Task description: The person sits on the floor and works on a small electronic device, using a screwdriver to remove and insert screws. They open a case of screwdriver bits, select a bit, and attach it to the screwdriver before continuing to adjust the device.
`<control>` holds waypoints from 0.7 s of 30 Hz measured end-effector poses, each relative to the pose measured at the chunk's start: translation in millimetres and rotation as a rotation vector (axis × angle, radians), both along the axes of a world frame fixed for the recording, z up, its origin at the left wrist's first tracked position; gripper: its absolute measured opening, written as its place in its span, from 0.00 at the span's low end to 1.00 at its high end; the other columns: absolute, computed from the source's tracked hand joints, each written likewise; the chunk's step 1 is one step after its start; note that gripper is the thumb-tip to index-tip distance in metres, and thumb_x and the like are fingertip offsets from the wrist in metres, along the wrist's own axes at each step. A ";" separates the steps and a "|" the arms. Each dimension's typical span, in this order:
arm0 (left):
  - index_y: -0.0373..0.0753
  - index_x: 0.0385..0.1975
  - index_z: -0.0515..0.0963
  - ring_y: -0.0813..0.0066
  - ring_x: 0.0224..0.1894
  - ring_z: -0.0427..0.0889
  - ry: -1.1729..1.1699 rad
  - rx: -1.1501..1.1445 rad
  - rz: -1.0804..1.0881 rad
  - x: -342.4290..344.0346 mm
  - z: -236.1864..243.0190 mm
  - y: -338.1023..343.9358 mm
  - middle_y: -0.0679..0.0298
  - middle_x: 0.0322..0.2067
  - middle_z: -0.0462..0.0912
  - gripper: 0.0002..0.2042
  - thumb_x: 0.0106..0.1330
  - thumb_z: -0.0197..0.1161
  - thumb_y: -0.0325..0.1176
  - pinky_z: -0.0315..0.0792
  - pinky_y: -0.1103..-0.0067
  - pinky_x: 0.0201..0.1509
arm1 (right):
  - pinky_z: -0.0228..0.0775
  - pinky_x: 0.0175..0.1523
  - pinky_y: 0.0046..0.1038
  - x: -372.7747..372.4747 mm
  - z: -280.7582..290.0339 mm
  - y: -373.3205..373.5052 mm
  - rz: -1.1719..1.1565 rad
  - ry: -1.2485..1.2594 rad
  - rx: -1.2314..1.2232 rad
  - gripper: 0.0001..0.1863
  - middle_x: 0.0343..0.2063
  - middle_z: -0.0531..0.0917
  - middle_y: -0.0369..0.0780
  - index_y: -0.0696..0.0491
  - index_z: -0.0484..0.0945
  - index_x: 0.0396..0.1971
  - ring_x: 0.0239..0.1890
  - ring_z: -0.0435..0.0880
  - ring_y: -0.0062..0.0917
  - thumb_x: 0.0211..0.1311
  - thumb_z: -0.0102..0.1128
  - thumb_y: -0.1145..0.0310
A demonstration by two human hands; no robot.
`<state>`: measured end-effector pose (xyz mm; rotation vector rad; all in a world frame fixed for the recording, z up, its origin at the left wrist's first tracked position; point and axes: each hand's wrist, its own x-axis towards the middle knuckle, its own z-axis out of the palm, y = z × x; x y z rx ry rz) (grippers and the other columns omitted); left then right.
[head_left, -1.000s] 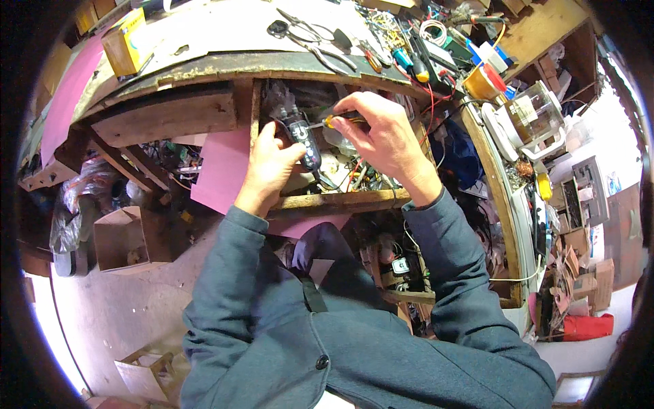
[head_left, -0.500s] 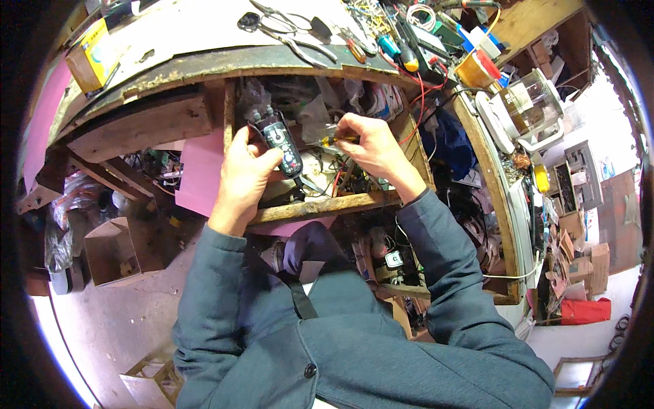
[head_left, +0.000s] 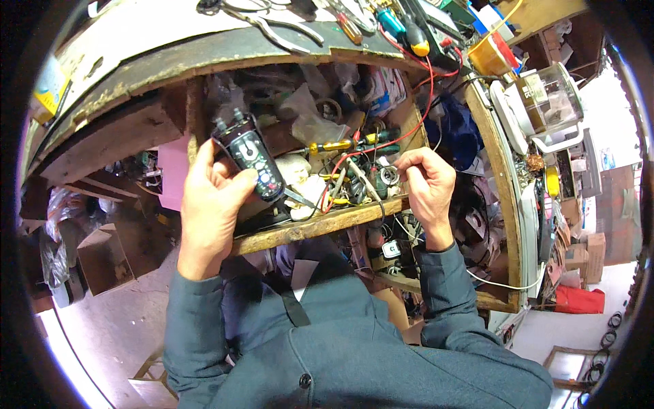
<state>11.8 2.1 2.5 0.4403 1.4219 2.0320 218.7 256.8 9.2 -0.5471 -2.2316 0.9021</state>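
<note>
My left hand (head_left: pixel 214 204) grips a black handheld device (head_left: pixel 253 160), its body tilted, with two stubby posts at the top and light markings on the front. Thumb and fingers press its lower left side. My right hand (head_left: pixel 430 184) has curled, pinched fingers by the right side of the open wooden drawer (head_left: pixel 320 223); what they hold, if anything, is too small to make out. Beside those fingertips is a grey ring-shaped part (head_left: pixel 388 176). A screwdriver with a yellow handle (head_left: pixel 332 146) lies inside the drawer, among wires and a whitish lump (head_left: pixel 300 184).
Pliers (head_left: pixel 283 35) and small screwdrivers (head_left: pixel 349 28) lie on the workbench (head_left: pixel 170 61) above. A red cable (head_left: pixel 428 102) hangs into the drawer. At right stands a clear-jugged appliance (head_left: pixel 545 105). A cardboard box (head_left: pixel 109 255) sits on the floor at left.
My right hand has moved right and down, away from the yellow-handled screwdriver that was at its fingers and is now lying in the drawer. My left hand shifted left, still holding the device.
</note>
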 end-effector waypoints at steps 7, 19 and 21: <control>0.30 0.68 0.62 0.59 0.47 0.89 -0.013 -0.061 -0.018 -3.9 -3.0 -2.8 0.46 0.52 0.83 0.29 0.67 0.63 0.23 0.85 0.69 0.52 | 0.71 0.33 0.19 2.3 -3.4 -3.6 -0.017 0.220 -0.128 0.11 0.28 0.84 0.37 0.59 0.80 0.27 0.27 0.79 0.16 0.57 0.50 0.90; 0.31 0.66 0.66 0.55 0.51 0.88 -0.070 -0.009 0.082 -1.0 4.0 0.1 0.44 0.55 0.82 0.26 0.68 0.63 0.26 0.84 0.67 0.56 | 0.73 0.32 0.22 7.4 -4.2 -1.0 -0.026 0.252 -0.014 0.12 0.27 0.83 0.44 0.60 0.79 0.25 0.27 0.80 0.22 0.52 0.46 0.90; 0.31 0.64 0.67 0.55 0.51 0.88 -0.078 -0.004 0.101 0.9 5.9 0.7 0.44 0.55 0.82 0.25 0.68 0.63 0.26 0.84 0.68 0.56 | 0.73 0.31 0.22 6.6 -4.3 -3.8 -0.033 0.302 -0.069 0.12 0.27 0.83 0.43 0.60 0.78 0.25 0.27 0.79 0.22 0.52 0.46 0.90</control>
